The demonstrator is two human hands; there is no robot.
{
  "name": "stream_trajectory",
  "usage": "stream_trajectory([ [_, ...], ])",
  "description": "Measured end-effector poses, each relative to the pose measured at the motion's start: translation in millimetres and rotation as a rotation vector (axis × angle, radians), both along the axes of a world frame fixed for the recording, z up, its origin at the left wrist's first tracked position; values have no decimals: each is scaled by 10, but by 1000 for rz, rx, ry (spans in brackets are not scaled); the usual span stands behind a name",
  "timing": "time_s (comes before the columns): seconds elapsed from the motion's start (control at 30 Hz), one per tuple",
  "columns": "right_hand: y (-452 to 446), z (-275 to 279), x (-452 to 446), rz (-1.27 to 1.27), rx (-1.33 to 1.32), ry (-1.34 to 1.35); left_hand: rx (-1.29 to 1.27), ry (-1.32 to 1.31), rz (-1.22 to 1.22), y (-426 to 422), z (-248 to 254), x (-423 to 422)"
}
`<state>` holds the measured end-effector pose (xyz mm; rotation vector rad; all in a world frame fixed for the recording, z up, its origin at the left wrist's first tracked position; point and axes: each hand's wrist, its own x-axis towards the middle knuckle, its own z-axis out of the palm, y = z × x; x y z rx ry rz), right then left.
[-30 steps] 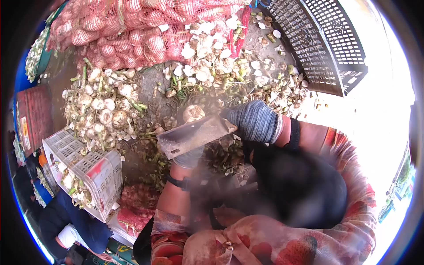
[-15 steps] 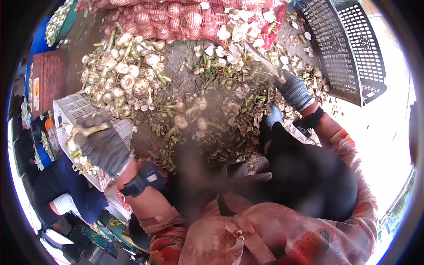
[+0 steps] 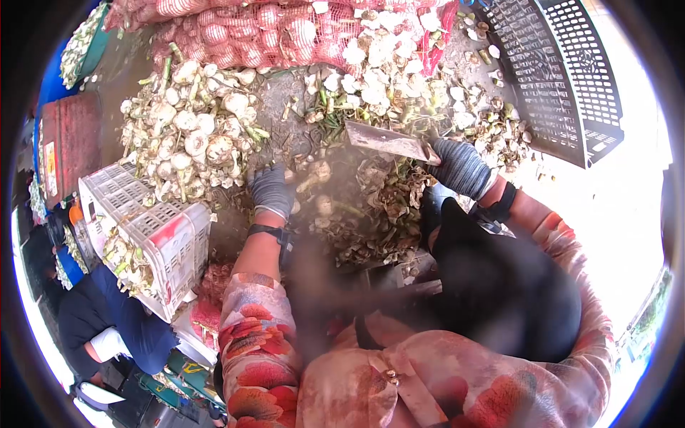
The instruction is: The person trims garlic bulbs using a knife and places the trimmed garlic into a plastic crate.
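Observation:
My right hand [image 3: 460, 167], in a grey knitted glove, is closed around the handle of a cleaver [image 3: 392, 140], its broad blade pointing left above the ground. My left hand [image 3: 272, 191], gloved too, reaches down at the lower right edge of a heap of garlic bulbs [image 3: 193, 135]. Its fingers are bent near the ground, and what they may hold is hidden. Just right of it, a few loose garlic bulbs [image 3: 323, 205] with stems lie on the dirty ground.
Red mesh sacks of garlic [image 3: 242, 36] lie at the top. A black crate [image 3: 546, 85] stands upper right, a white crate [image 3: 175, 246] with trimmings at left. Dry peels [image 3: 389, 214] cover the ground near my foot. A person in dark clothes [image 3: 114, 314] is at lower left.
My left hand swung over the white crate with a garlic piece, then came back to the heap's edge without that piece showing. The cleaver went from centre out to the right, and its blade now points left.

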<state>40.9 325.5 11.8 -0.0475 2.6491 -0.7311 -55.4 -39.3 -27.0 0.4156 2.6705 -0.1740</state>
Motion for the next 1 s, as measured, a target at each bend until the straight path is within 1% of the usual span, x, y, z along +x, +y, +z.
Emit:
stream_trajectory([
  [0.07, -42, -15, 16, -4, -100, 24, 224, -304, 351, 85, 232, -77],
  [0.1, -72, 16, 10, 12, -68, -27, 227, -307, 340, 106, 212, -57],
  [0.17, -161, 115, -55, 68, -137, -40, 774, -352, 619, 115, 183, 87],
  [0.2, -211, 213, -111, 87, -165, -45, 1054, -362, 754, 189, 272, 121],
  [0.23, -258, 301, -135, 133, -169, -7, 1108, -387, 708, 227, 392, 156],
  [0.27, -333, 441, -189, 160, -160, -34, 1113, -386, 703, 199, 376, 232],
  [0.3, -378, 457, -212, 205, -190, -3, 1167, -369, 555, 215, 378, 298],
  [0.33, -408, 471, -230, 250, -219, 28, 1161, -392, 533, 247, 361, 328],
  [0.37, -450, 525, -227, 253, -192, 51, 1155, -415, 510, 326, 409, 338],
  [0.4, -456, 487, -223, 273, -251, 105, 1149, -438, 487, 419, 478, 342],
  [0.47, -444, 489, -200, 287, -235, 111, 1155, -326, 446, 631, 670, 444],
  [0.5, -429, 487, -181, 284, -235, 114, 1204, -183, 365, 768, 758, 437],
  [0.53, -405, 471, -159, 250, -257, 116, 1203, -181, 360, 843, 767, 450],
  [0.6, -349, 475, -145, 217, -280, 117, 1329, -265, 503, 930, 772, 475],
  [0.63, -322, 483, -140, 207, -260, 97, 1326, -262, 507, 897, 750, 480],
  [0.7, -276, 486, -123, 181, -212, 19, 1376, -363, 777, 678, 752, 489],
  [0.73, -258, 369, -95, 84, -272, 104, 1362, -331, 804, 519, 791, 442],
  [0.77, -232, 290, -92, 51, -211, 124, 1248, -122, 738, 359, 888, 309],
  [0.8, -224, 312, -110, 5, -217, 130, 1109, 84, 677, 139, 1003, 196],
  [0.83, -180, 217, -74, -29, -269, 158, 1001, 140, 669, -134, 1137, 119],
  [0.87, -187, 191, -80, -52, -264, 211, 881, 184, 663, -467, 1276, 99],
  [0.9, -194, 180, -90, -97, -268, 136, 824, 220, 704, -888, 1375, 116],
  [0.93, -227, 212, -106, -133, -345, 97, 678, 165, 535, -1326, 1463, 111],
  [0.97, -211, 99, -101, -116, -398, 92, 536, 94, 365, -1690, 1619, 152],
  [1.0, -244, 140, -130, -102, -414, 51, 503, 113, 384, -1933, 1856, 258],
])
